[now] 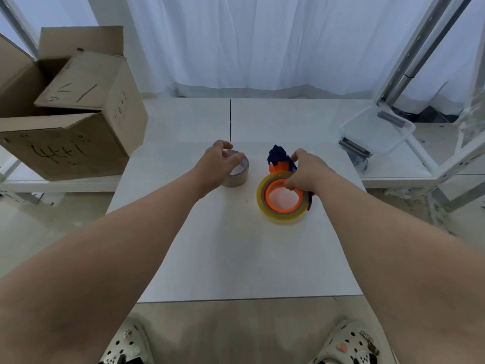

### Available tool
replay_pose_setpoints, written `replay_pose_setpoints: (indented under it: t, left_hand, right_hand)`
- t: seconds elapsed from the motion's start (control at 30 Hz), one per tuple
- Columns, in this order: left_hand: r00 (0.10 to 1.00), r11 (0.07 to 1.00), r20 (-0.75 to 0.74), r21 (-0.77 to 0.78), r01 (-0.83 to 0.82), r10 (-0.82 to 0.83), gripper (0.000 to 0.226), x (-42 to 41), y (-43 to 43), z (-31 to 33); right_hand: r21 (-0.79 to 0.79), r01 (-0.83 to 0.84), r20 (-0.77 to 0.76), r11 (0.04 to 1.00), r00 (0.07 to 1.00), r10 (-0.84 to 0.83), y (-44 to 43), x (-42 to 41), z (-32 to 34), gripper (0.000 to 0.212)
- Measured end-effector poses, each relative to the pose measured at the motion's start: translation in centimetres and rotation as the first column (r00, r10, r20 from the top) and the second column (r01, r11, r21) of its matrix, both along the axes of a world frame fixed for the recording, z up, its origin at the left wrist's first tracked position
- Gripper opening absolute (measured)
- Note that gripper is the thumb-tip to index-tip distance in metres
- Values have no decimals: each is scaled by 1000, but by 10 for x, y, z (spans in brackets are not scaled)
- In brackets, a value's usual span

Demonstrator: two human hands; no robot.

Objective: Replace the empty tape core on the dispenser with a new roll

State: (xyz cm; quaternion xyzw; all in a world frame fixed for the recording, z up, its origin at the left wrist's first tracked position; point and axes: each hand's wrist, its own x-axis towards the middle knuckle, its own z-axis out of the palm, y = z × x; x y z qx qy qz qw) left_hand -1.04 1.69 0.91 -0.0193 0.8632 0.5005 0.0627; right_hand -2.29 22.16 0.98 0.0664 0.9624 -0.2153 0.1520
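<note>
In the head view, an empty tape core (237, 170) is seen upright on the white table (236, 258), the left hand (216, 166) curled over its top with fingers closed on the rim. Just beside it, the orange-and-blue dispenser (279, 164) carries a yellow tape roll (282, 199); the right hand (307, 170) is clamped on its upper edge.
</note>
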Motion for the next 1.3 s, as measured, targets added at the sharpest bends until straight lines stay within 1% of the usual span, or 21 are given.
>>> replay_pose_setpoints:
  t: [0.1,0.27,0.47,0.57,0.67,0.8,0.9,0.97,1.03,1.2,1.23,1.3]
  left_hand:
    - [1000,999,-22,-40,1,-1,47,-7,0,1]
    - [999,997,-32,-81,-3,0,47,-17,-5,-7]
    - [998,995,-56,-97,-27,22,43,-23,-7,-17]
    - [997,994,-77,-100,-35,28,42,-25,-7,-20]
    - [997,994,-74,-100,-39,32,41,-23,-8,-23]
    - [997,994,-70,-104,-43,36,40,-23,-10,-23]
    - [996,994,-83,-100,-43,34,40,-24,-11,-23]
    - [995,994,-86,-101,-50,41,39,-25,-11,-23]
    - [995,994,-88,-102,-50,41,39,-24,-11,-23]
    - [996,993,-84,-115,-30,21,40,-22,-6,-16]
    - [995,993,-95,-118,-31,19,40,-23,-6,-15]
    - [995,993,-95,-109,-45,35,40,-21,-5,-8]
  right_hand:
    - [-64,36,29,997,999,-34,-4,-9,0,58]
    - [-90,30,45,995,999,-26,-6,-19,-5,53]
    - [-119,15,34,993,999,-11,-10,-27,-13,53]
    - [-156,62,23,986,998,-59,-12,-29,-18,52]
    - [-215,124,57,969,992,-114,-12,-28,-23,54]
    - [-271,151,115,951,986,-124,-10,-29,-23,58]
    - [-302,172,138,938,981,-135,-7,-30,-25,53]
    - [-295,187,143,937,978,-150,-7,-29,-27,50]
    - [-295,209,146,932,974,-172,-6,-27,-29,54]
    - [-300,247,169,922,964,-203,-3,-23,-29,73]
    - [-292,242,161,925,966,-202,-2,-24,-28,77]
    - [-264,214,101,941,976,-193,-4,-21,-21,82]
